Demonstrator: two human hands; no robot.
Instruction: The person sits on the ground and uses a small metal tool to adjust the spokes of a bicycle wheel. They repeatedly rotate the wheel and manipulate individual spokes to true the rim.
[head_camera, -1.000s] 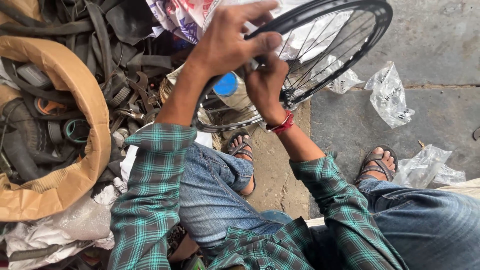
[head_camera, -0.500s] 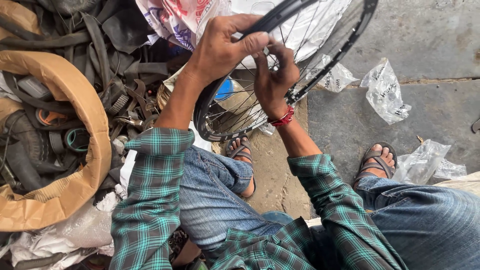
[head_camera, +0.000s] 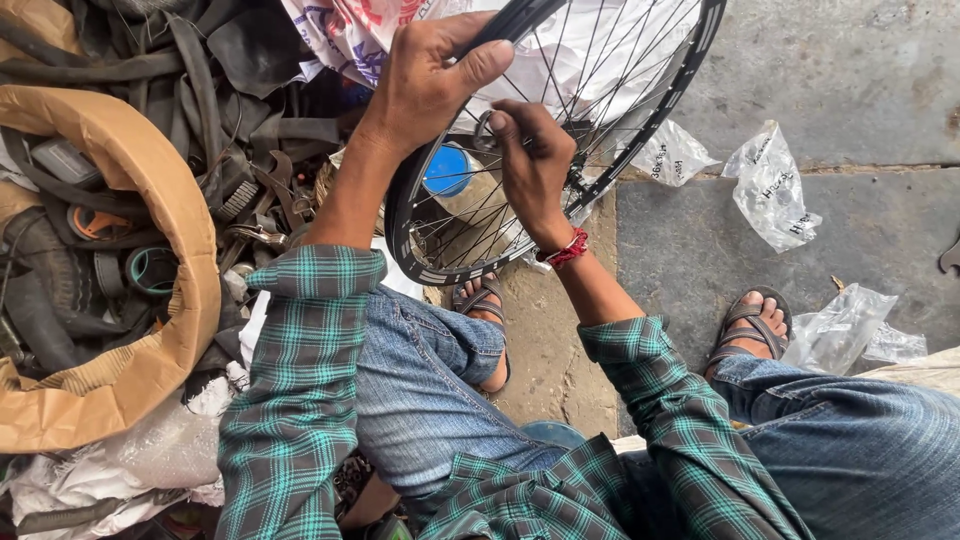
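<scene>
A black bicycle wheel (head_camera: 560, 140) is being held up over the knees, tilted so that its spokes are facing the person. The rim is being gripped at its upper left by the left hand (head_camera: 425, 85), whose fingers are curled over the edge with the thumb pressed along it; this grip is judged to be steadying the wheel so that it is not turning while the spokes are being worked on. The right hand (head_camera: 535, 165) is being held inside the ring of the wheel, among the spokes, with its fingertips pinched narrowly around something small and metallic (head_camera: 487, 128) near the rim; what exactly is being pinched cannot be told. The wheel is thus lying between both hands, touching each of them. A blue-lidded jar (head_camera: 450, 172) is being seen through the spokes, beneath the wheel. Old tyres and tubes (head_camera: 150, 70) are being kept piled to the left, and crumpled plastic bags (head_camera: 770, 190) are lying on the stone floor (head_camera: 850, 80) to the right.
</scene>
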